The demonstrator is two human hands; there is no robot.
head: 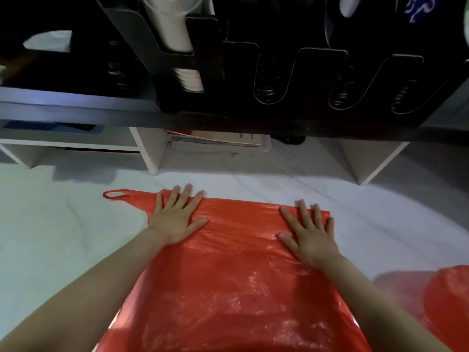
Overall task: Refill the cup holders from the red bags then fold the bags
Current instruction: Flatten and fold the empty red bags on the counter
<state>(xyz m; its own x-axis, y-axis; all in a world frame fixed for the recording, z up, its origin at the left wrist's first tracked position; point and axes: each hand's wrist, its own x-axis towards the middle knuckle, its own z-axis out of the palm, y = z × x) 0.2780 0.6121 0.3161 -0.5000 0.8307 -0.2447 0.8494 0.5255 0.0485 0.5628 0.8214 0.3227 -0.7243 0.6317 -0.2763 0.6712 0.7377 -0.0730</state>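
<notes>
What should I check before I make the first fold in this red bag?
Red bag flat on the white cloth: ok.
Left hand pressing its far left part, fingers straight: ok.
Right hand pressing its far right corner: ok.
Handle loop tucked in: not ok, it sticks out left.
Bag's near edge straight: cannot tell, out of frame.
Cup holder full: not ok, slots show bare springs.

Bare left forearm [83, 288] at the lower left of the frame, bare right forearm [380, 301] at the lower right, both uncovered up to the frame edge, left hand [177, 219], right hand [308, 237], both bare, slim fingers, short nails
</notes>
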